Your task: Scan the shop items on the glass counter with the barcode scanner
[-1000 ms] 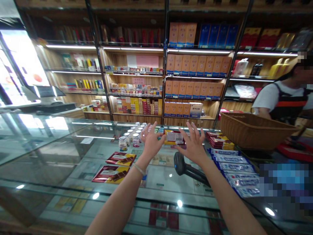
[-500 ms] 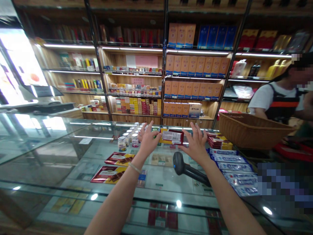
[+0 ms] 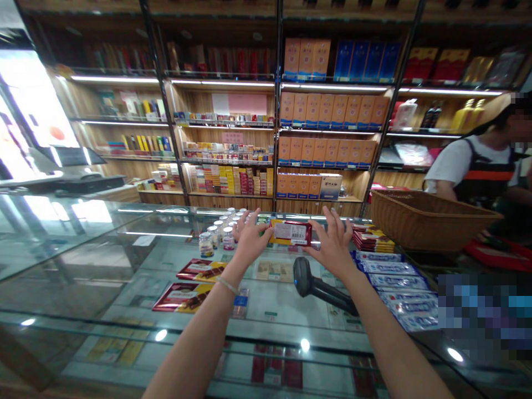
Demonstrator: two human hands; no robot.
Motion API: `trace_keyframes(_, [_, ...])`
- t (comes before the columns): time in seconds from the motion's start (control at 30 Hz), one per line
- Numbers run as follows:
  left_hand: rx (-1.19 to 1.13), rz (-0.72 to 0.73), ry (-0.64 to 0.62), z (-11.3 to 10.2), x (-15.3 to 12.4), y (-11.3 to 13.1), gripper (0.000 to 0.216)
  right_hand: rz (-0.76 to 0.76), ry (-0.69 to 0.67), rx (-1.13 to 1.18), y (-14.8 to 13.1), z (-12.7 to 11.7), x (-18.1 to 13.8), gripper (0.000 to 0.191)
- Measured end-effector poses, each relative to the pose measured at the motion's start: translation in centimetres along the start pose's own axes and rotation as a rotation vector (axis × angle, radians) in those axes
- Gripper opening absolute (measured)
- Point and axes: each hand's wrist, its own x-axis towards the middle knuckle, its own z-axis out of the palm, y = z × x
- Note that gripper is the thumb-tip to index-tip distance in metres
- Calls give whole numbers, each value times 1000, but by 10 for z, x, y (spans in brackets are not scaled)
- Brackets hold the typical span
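Note:
A chocolate bar (image 3: 286,231) in a red and yellow wrapper is held up above the glass counter, its barcode side facing me. My left hand (image 3: 251,237) pinches its left end between thumb and fingers. The right end is pinched by my right hand (image 3: 331,241). Below my right hand a black barcode scanner (image 3: 302,275) lies on the glass, its handle partly behind my right forearm. Two more chocolate bars (image 3: 183,296) lie flat to the left of my left forearm. Small lidded jars (image 3: 206,244) stand in rows beside my left hand.
Right of my right arm lie a stack of chocolate bars (image 3: 372,239) and several blue and white packets (image 3: 399,282). A brown woven basket (image 3: 432,221) stands behind them, near a person in an apron (image 3: 486,166). Stocked shelves (image 3: 233,194) line the back wall.
Both hands keep the chocolate bar in nearly the same place. The view has shifted very slightly. The person at the right has moved a little.

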Motion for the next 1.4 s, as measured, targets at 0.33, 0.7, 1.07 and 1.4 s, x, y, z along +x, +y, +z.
trace_keyframes(0.33, [-41, 25, -54, 1, 1, -5, 32, 13, -12, 1, -3, -4, 0, 66])
trace_keyframes(0.7, [-66, -44, 67, -1, 3, -11, 25, 9, -143, -25, -13, -5, 2, 72])
trace_keyframes(1.07, [-2, -138, 240, -11, 2, -11, 25, 15, -589, 46, -7, -38, -57, 84])
trace_keyframes(1.4, [0, -176, 215, -14, 2, -8, 21, 83, -693, 68, -31, -47, -56, 40])
